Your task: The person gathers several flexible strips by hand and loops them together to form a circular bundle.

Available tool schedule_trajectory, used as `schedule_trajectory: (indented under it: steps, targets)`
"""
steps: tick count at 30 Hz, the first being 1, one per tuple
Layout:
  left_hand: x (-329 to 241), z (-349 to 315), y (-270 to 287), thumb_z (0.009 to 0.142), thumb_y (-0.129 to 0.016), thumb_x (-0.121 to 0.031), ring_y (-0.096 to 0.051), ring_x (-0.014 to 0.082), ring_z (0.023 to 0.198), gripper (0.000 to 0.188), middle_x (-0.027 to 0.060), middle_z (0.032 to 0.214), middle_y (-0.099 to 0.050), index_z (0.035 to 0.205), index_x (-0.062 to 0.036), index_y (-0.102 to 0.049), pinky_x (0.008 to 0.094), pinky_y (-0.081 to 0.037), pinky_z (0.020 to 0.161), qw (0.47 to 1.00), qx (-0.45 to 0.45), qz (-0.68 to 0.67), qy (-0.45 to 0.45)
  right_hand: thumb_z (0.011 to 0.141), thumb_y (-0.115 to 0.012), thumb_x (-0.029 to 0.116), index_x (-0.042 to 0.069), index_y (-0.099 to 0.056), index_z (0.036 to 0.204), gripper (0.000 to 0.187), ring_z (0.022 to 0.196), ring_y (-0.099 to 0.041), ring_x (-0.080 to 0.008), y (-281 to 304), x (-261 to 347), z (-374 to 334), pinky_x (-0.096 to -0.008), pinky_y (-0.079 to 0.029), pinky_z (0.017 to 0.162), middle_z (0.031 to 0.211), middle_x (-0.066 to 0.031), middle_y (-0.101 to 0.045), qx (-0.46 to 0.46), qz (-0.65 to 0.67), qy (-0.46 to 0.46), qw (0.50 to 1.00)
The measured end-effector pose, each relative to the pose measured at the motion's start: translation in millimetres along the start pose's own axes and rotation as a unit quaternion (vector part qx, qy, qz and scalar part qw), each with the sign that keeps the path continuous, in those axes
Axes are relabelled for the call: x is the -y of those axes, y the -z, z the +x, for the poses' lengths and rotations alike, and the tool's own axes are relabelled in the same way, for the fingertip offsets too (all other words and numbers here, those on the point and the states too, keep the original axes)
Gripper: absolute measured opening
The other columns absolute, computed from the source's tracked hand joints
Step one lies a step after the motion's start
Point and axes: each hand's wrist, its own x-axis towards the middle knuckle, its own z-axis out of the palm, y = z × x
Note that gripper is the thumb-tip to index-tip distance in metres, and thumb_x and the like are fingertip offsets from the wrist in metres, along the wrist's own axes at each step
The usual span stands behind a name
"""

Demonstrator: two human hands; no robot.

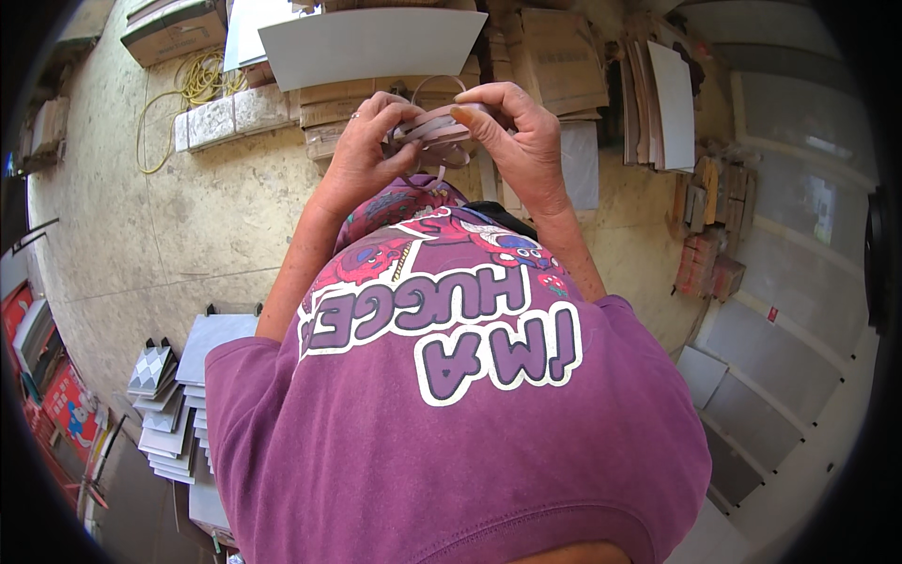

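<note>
In front of my chest, both hands hold a loosely coiled bundle of narrow, pinkish-grey strap [440,124]. My left hand [368,148] pinches its left end between curled fingers and thumb. On the other end, my right hand [522,136] is closed, with the thumb lying along the top of the strands. One thin loop stands up above the bundle, and other loops hang beneath it near my patterned clothing. The strap's exact material is too small to make out. Parts of the bundle are hidden behind my fingers.
A white panel [371,47] lies over cardboard boxes just beyond my hands. A coiled yellow cord [202,80] rests on the floor beside a long white-wrapped block [235,117]. Upright boards [669,108] lean at the right. Tile samples [164,414] stand in racks at the lower left.
</note>
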Motion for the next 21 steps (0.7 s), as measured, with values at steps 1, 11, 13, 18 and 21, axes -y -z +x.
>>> schedule_trajectory:
  steps: [1, 11, 13, 18, 21]
  targets:
    - [3, -1, -1, 0.07, -0.064, -0.001, -0.052, 0.0219, 0.09, 0.027, 0.0081, 0.093, -0.051, 0.095, -0.0027, -0.055, 0.0286, -0.042, 0.08, 1.0, 0.003, -0.008, -0.008, 0.079, -0.07, 0.013, 0.003, -0.062, 0.089, 0.017, 0.064, -0.054, -0.0045, 0, -1, 0, -0.0184, -0.043, 0.056, 0.071, 0.0004, -0.061, -0.002, 0.009, 0.002, 1.0]
    - [9, -7, 1, 0.081, -0.065, -0.008, -0.051, 0.0133, 0.094, 0.015, 0.0038, 0.099, -0.055, 0.095, -0.0037, -0.061, 0.0266, -0.042, 0.081, 0.967, 0.094, -0.222, 0.076, 0.08, -0.068, 0.01, 0.004, -0.063, 0.093, 0.016, 0.066, -0.053, -0.0029, -2, 3, 7, -0.0174, -0.044, 0.058, 0.081, 0.0009, -0.063, 0.012, 0.095, 0.002, 0.995]
    - [3, -7, 1, 0.081, -0.064, -0.008, -0.051, 0.0151, 0.095, 0.015, 0.0045, 0.099, -0.056, 0.096, -0.0047, -0.063, 0.028, -0.041, 0.083, 0.955, 0.113, -0.256, 0.101, 0.08, -0.068, 0.009, 0.004, -0.062, 0.094, 0.015, 0.065, -0.053, -0.003, -1, 3, 7, -0.0171, -0.044, 0.059, 0.081, 0.0008, -0.063, 0.024, 0.078, 0.006, 0.997]
    - [8, -12, -6, 0.084, -0.062, -0.01, -0.053, 0.0106, 0.089, 0.015, 0.0013, 0.095, -0.058, 0.097, -0.003, -0.062, 0.0243, -0.043, 0.081, 0.928, 0.104, -0.323, 0.154, 0.081, -0.066, 0.009, 0.004, -0.06, 0.103, 0.023, 0.067, -0.053, -0.0031, -1, 2, 8, -0.0178, -0.046, 0.062, 0.087, -0.0001, -0.063, 0.025, 0.113, -0.034, 0.993]
    - [13, -15, -8, 0.085, -0.062, -0.01, -0.054, 0.0083, 0.085, 0.014, -0.0004, 0.093, -0.06, 0.097, -0.0029, -0.062, 0.0225, -0.044, 0.078, 0.918, 0.049, -0.357, 0.163, 0.081, -0.067, 0.01, 0.004, -0.058, 0.11, 0.031, 0.071, -0.053, -0.0032, -2, -2, 11, -0.0184, -0.047, 0.065, 0.094, -0.0017, -0.063, 0.013, 0.147, -0.04, 0.988]
